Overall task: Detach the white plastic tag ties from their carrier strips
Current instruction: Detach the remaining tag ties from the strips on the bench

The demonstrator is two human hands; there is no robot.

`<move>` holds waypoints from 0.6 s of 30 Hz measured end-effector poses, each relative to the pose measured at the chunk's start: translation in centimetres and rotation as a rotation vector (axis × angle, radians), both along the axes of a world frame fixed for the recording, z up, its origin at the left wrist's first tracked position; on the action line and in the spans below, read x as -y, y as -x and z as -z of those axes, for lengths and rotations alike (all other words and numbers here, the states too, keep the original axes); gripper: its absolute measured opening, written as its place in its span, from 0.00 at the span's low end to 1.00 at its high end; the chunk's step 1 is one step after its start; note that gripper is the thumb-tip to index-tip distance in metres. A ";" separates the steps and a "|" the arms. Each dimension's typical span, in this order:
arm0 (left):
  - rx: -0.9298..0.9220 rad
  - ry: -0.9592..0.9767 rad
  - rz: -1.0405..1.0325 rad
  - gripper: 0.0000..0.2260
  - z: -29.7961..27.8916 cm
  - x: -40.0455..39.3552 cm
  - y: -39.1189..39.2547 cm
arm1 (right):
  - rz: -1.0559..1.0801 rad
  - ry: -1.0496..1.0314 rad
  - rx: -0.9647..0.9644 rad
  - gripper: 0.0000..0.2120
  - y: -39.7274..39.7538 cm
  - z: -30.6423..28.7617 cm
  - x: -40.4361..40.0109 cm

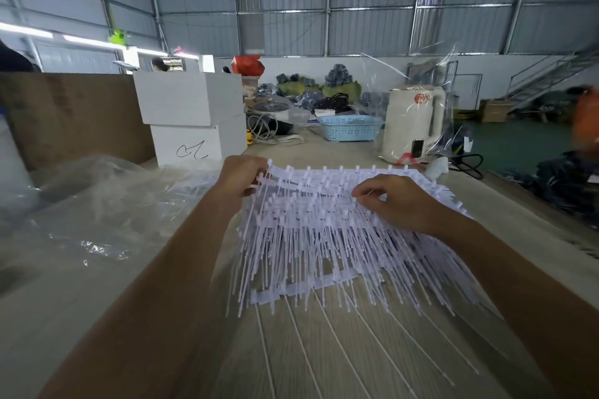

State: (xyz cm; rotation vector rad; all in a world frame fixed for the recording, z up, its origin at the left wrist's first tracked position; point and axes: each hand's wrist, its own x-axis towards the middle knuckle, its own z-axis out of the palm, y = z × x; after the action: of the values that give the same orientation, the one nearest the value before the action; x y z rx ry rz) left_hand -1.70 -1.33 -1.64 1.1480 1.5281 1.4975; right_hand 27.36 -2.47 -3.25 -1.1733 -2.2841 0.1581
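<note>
Now both bare forearms are reaching forward over the pale wood-grain table [324, 359], with the wide heap of thin white plastic tag ties [324, 236] lying between them. The left hand [241, 176] is curling its fingers around the far left corner of the heap, gripping the white ladder-like carrier strips [291, 293] there. The right hand [393, 201] is resting palm down on the heap's right side, its thumb and forefinger pinching ties near the middle. How many ties or strips are lying in the heap I cannot tell; they are too many and too tangled. Farther back, two white rectangular boxes [194, 116] are sitting stacked, one light blue perforated plastic basket [350, 128] beside one cream electric kettle [411, 123] wrapped in clear film. Crumpled clear plastic sheeting [90, 204] is lying at the left.
</note>
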 end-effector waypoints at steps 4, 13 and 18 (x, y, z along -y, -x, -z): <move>-0.023 -0.053 -0.016 0.03 0.7 -0.2 -0.2 | -0.009 0.017 0.004 0.09 0.1 -0.1 0.1; -0.195 -0.284 -0.070 0.11 -0.2 -0.4 -1.4 | -0.024 0.033 -0.002 0.09 0.5 -0.4 0.3; 0.015 -0.431 0.027 0.11 -2.3 0.8 -2.7 | -0.015 0.010 -0.021 0.09 0.3 -0.6 0.4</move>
State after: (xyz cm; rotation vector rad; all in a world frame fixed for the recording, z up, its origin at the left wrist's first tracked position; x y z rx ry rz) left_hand 0.98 -2.17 0.70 1.3850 1.2027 1.8681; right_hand 27.02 -2.82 -2.69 -1.1539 -2.2771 0.1869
